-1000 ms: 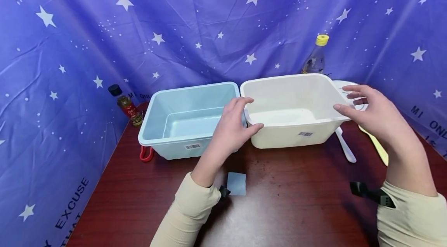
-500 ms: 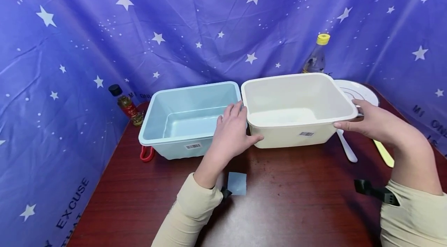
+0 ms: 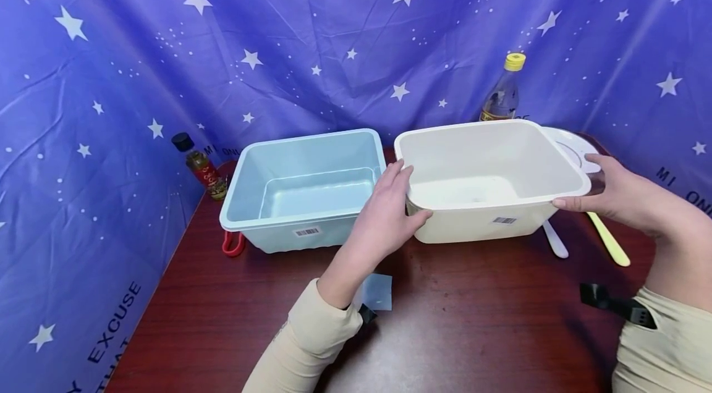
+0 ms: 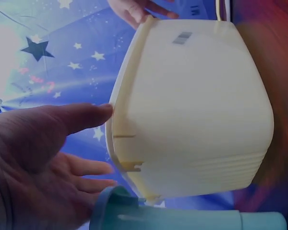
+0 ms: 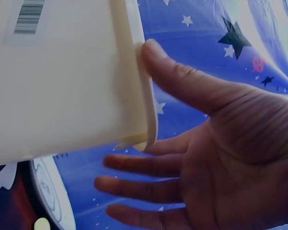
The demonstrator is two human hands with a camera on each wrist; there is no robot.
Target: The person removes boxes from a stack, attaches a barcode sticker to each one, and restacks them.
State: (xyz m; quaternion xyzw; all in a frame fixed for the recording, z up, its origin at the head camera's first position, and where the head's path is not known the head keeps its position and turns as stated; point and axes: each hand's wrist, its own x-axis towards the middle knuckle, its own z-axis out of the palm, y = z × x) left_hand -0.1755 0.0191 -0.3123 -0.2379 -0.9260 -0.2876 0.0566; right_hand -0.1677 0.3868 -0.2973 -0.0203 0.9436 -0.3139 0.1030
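The white plastic tub (image 3: 467, 226), with a barcode sticker on its front, stands to the right of the light blue tub (image 3: 272, 235). My left hand (image 3: 386, 214) is at the white tub's left end, thumb tip against the rim and fingers mostly straight alongside. At the opposite end my right hand (image 3: 628, 198) touches the front right corner of the rim with its thumb. Its other fingers extend straight and spread past the corner, as the right wrist view shows. Inside the white tub only a bare bottom shows; the blue one looks the same.
Behind the white tub stands a bottle with a yellow cap (image 3: 503, 96). A white plate (image 3: 575, 143), a white handle (image 3: 555, 241) and a yellow handle (image 3: 609, 241) lie right. A small sauce bottle (image 3: 203, 170), a red loop (image 3: 233, 245) and a blue square (image 3: 378, 291) lie about.
The white tub has shifted right and slightly toward me, widening the gap to the blue tub. My left hand followed it rightward. My right hand came down onto its corner, then moved right too.
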